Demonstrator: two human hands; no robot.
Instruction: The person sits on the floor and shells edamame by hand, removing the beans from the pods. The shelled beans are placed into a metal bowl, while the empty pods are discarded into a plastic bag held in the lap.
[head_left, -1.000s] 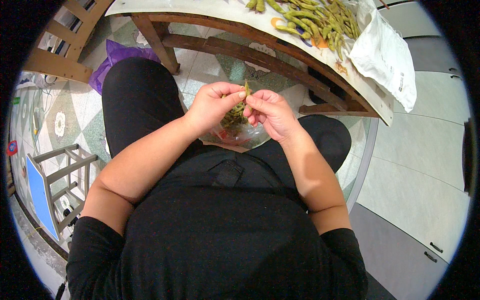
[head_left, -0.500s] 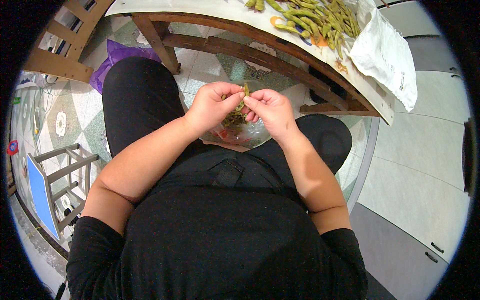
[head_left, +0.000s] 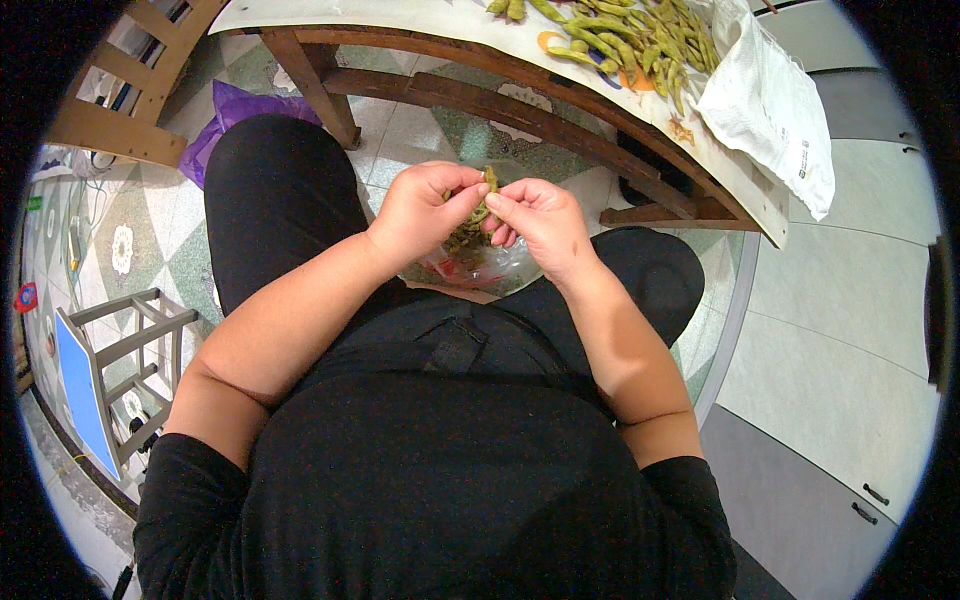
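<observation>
Bean pod pinched between left hand and right hand; lower part hidden by fingers.

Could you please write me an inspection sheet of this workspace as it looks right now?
Surface: wooden table with a pale top, ahead of the seated person's knees.
Job's things: one green pod pinched between both hands; clear plastic bag of pods on the lap below.
Clutter: pile of green pods and a white bag on the table; purple bag on the floor.
Grips: left hand and right hand both closed on the pod.
Cables: thin cords on the floor at far left, unclear.
Surroundings: patterned tile floor, small grey stool, wooden chair.
</observation>
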